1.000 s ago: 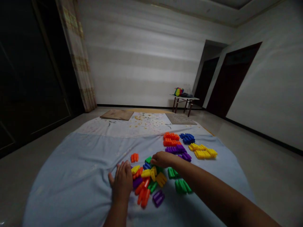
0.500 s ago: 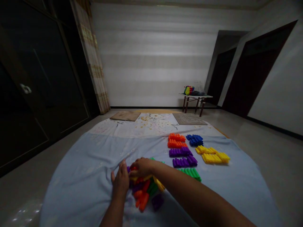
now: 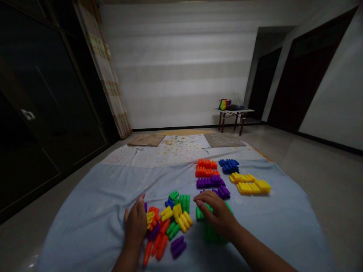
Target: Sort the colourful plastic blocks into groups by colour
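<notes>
My left hand (image 3: 136, 219) rests at the left side of a loose pile of plastic building blocks, its fingers stretched and holding nothing that I can see. In this pile lie orange blocks (image 3: 160, 245), yellow blocks (image 3: 185, 221), green blocks (image 3: 183, 203), a blue block (image 3: 169, 203) and a purple block (image 3: 178, 247). To the right of the pile, my right hand (image 3: 217, 214) is over more green blocks (image 3: 211, 232). Its fingers are extended, thumb apart, and it partly hides those green blocks.
Beyond my right hand stand rows of orange blocks (image 3: 207, 172), purple blocks (image 3: 209, 182), blue blocks (image 3: 229, 166) and yellow blocks (image 3: 252, 187). A blue cloth (image 3: 93, 211) covers the round table. Two flat boards (image 3: 147, 140) lie at its far edge. A small table (image 3: 234, 110) stands by the wall.
My right hand has moved right, from the pile to the green blocks. The pile is now uncovered and looks more spread. My left hand has stayed beside it; the view has shifted slightly.
</notes>
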A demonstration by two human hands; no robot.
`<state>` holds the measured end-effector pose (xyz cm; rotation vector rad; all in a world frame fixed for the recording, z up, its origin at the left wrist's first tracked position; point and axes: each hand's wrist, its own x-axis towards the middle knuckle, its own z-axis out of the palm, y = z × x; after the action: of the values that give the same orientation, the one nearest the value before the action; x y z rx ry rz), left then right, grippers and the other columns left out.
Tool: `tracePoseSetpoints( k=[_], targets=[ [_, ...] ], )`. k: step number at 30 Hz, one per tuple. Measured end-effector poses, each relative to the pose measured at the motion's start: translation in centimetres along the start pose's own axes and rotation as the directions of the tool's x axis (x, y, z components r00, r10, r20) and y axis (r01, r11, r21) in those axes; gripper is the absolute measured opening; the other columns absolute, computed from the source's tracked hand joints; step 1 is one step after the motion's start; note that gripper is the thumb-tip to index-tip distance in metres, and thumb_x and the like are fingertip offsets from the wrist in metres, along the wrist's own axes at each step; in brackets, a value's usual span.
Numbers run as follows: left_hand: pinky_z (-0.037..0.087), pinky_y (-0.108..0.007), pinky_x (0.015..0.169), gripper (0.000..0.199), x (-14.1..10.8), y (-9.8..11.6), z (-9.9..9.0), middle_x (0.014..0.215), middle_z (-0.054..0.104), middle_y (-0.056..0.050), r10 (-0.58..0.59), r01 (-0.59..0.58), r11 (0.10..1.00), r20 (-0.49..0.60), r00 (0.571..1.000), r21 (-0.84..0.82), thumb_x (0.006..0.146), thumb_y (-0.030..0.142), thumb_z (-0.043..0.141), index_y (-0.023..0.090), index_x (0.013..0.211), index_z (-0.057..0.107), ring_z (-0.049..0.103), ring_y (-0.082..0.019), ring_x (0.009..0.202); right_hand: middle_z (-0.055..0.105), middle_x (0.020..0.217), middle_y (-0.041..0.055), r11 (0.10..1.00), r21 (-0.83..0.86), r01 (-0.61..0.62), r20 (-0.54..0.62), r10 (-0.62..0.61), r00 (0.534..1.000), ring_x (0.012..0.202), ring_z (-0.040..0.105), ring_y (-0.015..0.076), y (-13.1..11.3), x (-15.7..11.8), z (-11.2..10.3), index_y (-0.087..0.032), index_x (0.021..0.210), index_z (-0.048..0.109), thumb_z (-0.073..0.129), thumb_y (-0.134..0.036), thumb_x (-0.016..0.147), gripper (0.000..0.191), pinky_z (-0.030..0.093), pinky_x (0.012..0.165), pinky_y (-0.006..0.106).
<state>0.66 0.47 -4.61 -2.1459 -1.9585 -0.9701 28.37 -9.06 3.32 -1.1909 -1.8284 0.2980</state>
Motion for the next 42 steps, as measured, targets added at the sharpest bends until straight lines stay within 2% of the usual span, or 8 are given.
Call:
tracePoseSetpoints(
  k=[5,14,18,24,27,30,35,42],
  targets=[
    [0.034,-0.049,0.101,0.049,-0.3,1.6,0.1,0.125,0.056,-0.013,0.082,-0.091,0.995,0.175,0.981,0.043,0.08,0.013,0.023,0.013,0.118,0.054,0.053,-0.022,0.115,0.066,0.089,0.0059,0.997,-0.069,-0.028,-0.111,0.02,0.994,0.088,0.058,0.0179,3.1,-2.0,-0.2,-0.019,0.088,0.061,0.042,-0.025,0.092,0.02,0.044,0.08,0.033],
    [0.026,-0.044,0.109,0.049,-0.5,4.2,-1.7,0.132,0.052,-0.006,0.178,-0.159,0.984,0.397,0.9,-0.079,0.084,0.018,0.024,0.022,0.124,0.051,0.047,-0.017,0.122,0.066,0.089,0.0064,0.998,-0.065,0.021,-0.08,-0.026,0.996,0.087,0.058,0.019,4.3,-2.5,-0.3,-0.02,0.093,0.062,0.042,-0.024,0.092,0.02,0.045,0.08,0.037],
    [0.022,-0.04,0.111,0.047,-1.1,4.9,-1.6,0.138,0.045,-0.002,0.309,-0.288,0.951,0.421,0.853,-0.115,0.084,0.02,0.029,0.028,0.125,0.051,0.04,-0.016,0.128,0.066,0.088,0.007,0.998,-0.056,0.026,-0.094,-0.031,0.995,0.087,0.059,0.0203,4.5,-2.5,-0.5,-0.021,0.094,0.061,0.042,-0.024,0.091,0.02,0.047,0.078,0.037],
    [0.015,-0.043,0.112,0.046,-0.9,4.8,-2.2,0.142,0.04,0.0,0.326,-0.368,0.93,0.454,0.83,0.006,0.084,0.021,0.032,0.033,0.124,0.051,0.035,-0.016,0.13,0.066,0.088,0.006,0.998,-0.065,0.011,-0.118,-0.019,0.993,0.087,0.059,0.0202,4.7,-2.5,-0.7,-0.021,0.093,0.061,0.043,-0.023,0.091,0.018,0.046,0.079,0.037],
    [0.017,-0.042,0.111,0.048,1.1,3.3,-2.9,0.143,0.037,0.0,0.276,-0.346,0.936,0.475,0.835,0.064,0.084,0.02,0.03,0.031,0.126,0.049,0.034,-0.016,0.131,0.065,0.088,0.0059,0.998,-0.06,-0.002,-0.148,-0.007,0.989,0.087,0.058,0.0198,5.0,-2.4,-0.8,-0.021,0.092,0.061,0.043,-0.023,0.091,0.018,0.046,0.079,0.036],
    [0.025,-0.044,0.108,0.048,4.3,1.0,-2.6,0.141,0.041,-0.002,0.057,-0.144,0.976,0.44,0.896,0.165,0.087,0.027,0.024,0.027,0.13,0.046,0.037,-0.017,0.13,0.065,0.087,0.0057,0.998,-0.058,-0.02,-0.177,0.009,0.984,0.087,0.058,0.0196,5.2,-2.4,-0.9,-0.021,0.092,0.061,0.043,-0.023,0.091,0.018,0.045,0.079,0.036],
    [0.027,-0.042,0.107,0.059,8.9,-3.9,-1.4,0.14,0.043,-0.009,-0.274,0.16,0.939,0.377,0.885,0.305,0.087,0.044,0.018,0.016,0.131,0.044,0.036,-0.021,0.13,0.065,0.087,0.0059,0.997,-0.064,-0.046,-0.19,0.033,0.981,0.086,0.058,0.0197,5.6,-2.6,-0.8,-0.02,0.091,0.061,0.043,-0.024,0.091,0.019,0.046,0.079,0.037],
    [0.017,-0.056,0.107,0.065,9.1,-11.5,-0.7,0.145,0.031,-0.015,-0.388,0.241,0.874,0.306,0.869,0.421,0.079,0.05,0.033,0.016,0.134,0.041,0.027,-0.029,0.134,0.065,0.086,0.0065,0.997,-0.069,-0.043,-0.171,0.031,0.985,0.084,0.059,0.0201,5.7,-2.6,-0.6,-0.021,0.09,0.062,0.041,-0.025,0.091,0.021,0.048,0.076,0.036]
  ],
)
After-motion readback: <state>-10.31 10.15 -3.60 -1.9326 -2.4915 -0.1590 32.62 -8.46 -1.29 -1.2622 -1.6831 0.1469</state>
